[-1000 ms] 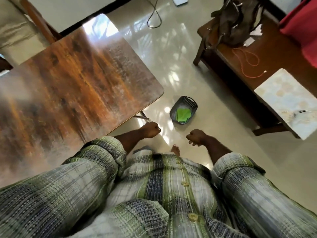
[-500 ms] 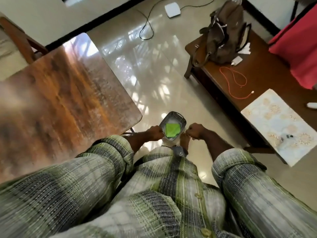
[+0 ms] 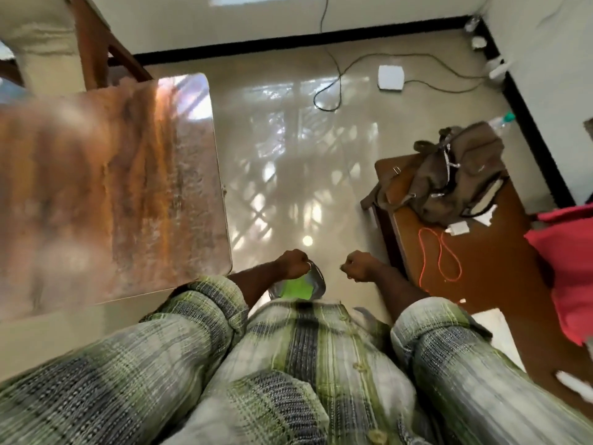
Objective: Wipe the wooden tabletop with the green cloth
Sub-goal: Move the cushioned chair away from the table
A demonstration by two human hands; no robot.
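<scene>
The green cloth (image 3: 295, 289) lies inside a small dark basket (image 3: 318, 280) on the glossy floor, just in front of my body; my shirt hides part of both. My left hand (image 3: 293, 263) hangs over the basket's left rim with its fingers curled in a fist, holding nothing. My right hand (image 3: 357, 266) is also fisted and holds nothing, a little right of the basket. The wooden tabletop (image 3: 112, 187) fills the left side, shiny and streaked, its near right corner close to my left forearm.
A low brown bench (image 3: 500, 284) on the right carries a brown backpack (image 3: 455, 175), an orange cable (image 3: 439, 252) and a red cloth (image 3: 568, 261). Dark cables and a white box (image 3: 390, 78) lie on the floor ahead. A wooden chair (image 3: 96, 43) stands beyond the table.
I have moved up to the basket; it went from ahead on the floor to directly under my hands. The view swung, so the table now runs along my left. Both hands stay fisted.
</scene>
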